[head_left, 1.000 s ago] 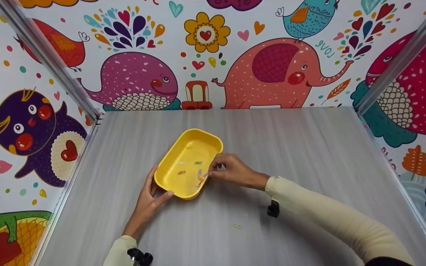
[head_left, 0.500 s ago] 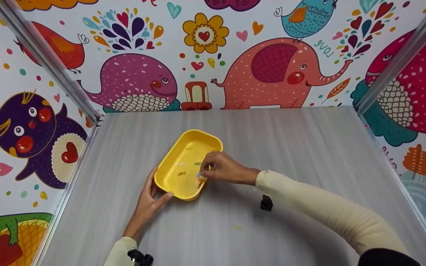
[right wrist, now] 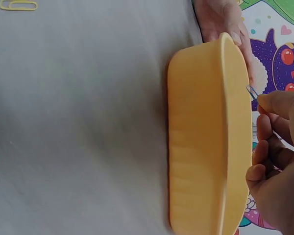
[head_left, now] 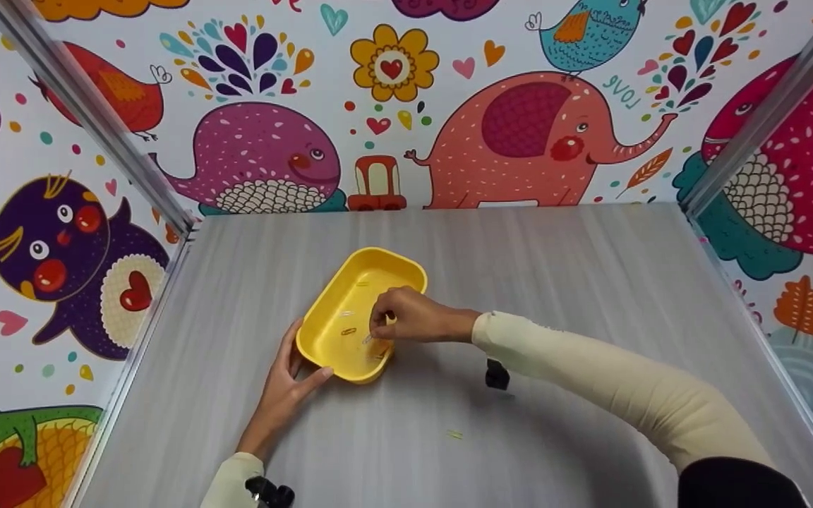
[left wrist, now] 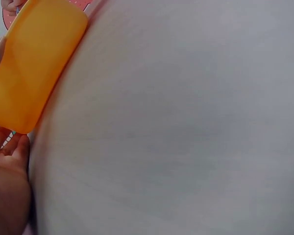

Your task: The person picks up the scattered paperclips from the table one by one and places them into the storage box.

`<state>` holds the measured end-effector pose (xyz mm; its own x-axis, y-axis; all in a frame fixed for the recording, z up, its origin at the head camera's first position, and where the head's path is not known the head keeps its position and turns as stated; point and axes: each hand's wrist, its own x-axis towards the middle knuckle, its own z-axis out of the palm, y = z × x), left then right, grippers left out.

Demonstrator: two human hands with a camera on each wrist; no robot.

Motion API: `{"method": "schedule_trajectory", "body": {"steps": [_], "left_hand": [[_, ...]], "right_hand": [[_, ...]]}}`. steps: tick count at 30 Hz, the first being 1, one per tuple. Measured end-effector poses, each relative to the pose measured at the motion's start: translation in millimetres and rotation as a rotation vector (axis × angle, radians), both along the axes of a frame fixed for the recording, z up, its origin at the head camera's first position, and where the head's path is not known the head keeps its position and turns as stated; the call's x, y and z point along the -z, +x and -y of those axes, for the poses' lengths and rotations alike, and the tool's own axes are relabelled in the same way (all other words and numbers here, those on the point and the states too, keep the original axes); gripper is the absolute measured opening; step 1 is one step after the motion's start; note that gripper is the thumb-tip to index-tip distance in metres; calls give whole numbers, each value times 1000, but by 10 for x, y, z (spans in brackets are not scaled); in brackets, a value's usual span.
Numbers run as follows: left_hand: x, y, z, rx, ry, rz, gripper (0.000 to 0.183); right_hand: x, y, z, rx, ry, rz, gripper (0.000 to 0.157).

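Observation:
A yellow tray (head_left: 323, 347) stands on the table, turned at a slant. My left hand (head_left: 281, 398) grips its near left corner, thumb over the rim and fingers along the outer side. Over the tray's right side, my right hand (head_left: 410, 316) pinches a bluish paper clip (right wrist: 253, 92) between thumb and forefinger. Loose inside lie an orange paper clip (head_left: 348, 331), a pale one (head_left: 346, 313) and a yellow-green one (head_left: 362, 283). Part of the tray's right side is hidden behind my right hand.
One yellow paper clip (head_left: 454, 434) lies on the grey table (head_left: 555, 282), right of the tray's near end. Walls with cartoon animals (head_left: 265, 155) and metal posts (head_left: 117, 134) border the table at the back and sides.
My right hand has moved left from the tray's right rim to above its inside, with a paper clip between the fingertips. The left hand and the tray stay in place.

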<state>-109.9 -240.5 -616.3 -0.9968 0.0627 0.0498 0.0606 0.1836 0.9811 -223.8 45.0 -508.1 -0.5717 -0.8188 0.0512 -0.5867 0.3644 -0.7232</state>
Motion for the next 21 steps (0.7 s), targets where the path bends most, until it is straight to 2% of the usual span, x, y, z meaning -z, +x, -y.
{"method": "schedule_trajectory", "body": {"steps": [13, 21], "left_hand": [[-15, -15, 12, 1, -14, -7, 104], [3, -4, 15, 8, 9, -2, 103]], "right_hand": [[-30, -86, 135, -40, 65, 68, 5], [-44, -174, 171, -42, 112, 82, 11]]}}
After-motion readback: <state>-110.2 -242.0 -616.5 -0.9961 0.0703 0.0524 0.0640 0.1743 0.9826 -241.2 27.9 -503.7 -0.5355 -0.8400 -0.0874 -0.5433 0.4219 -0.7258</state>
